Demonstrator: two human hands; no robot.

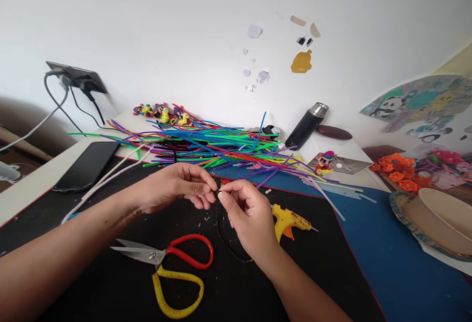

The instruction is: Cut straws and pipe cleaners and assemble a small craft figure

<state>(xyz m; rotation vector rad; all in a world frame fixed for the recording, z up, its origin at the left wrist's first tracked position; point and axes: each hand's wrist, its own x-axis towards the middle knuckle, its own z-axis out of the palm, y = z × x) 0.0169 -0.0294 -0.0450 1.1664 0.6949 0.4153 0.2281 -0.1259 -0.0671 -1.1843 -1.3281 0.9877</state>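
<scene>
Both hands are raised over the black mat near the middle of the view. My right hand pinches a small red and green piece between thumb and fingers. Close to its left side is my left hand, thumb and index finger pressed together; what they hold, if anything, is too small to name. A thin dark cord curves down below the fingers. Scissors with one red and one yellow handle lie open beneath the hands. A yellow glue gun rests just right of my right hand.
Colourful pipe cleaners are heaped along the wall. Behind them sit small figures. A phone lies at the left, a dark flask leans at the back, and a round tray with orange pieces behind it is at the right.
</scene>
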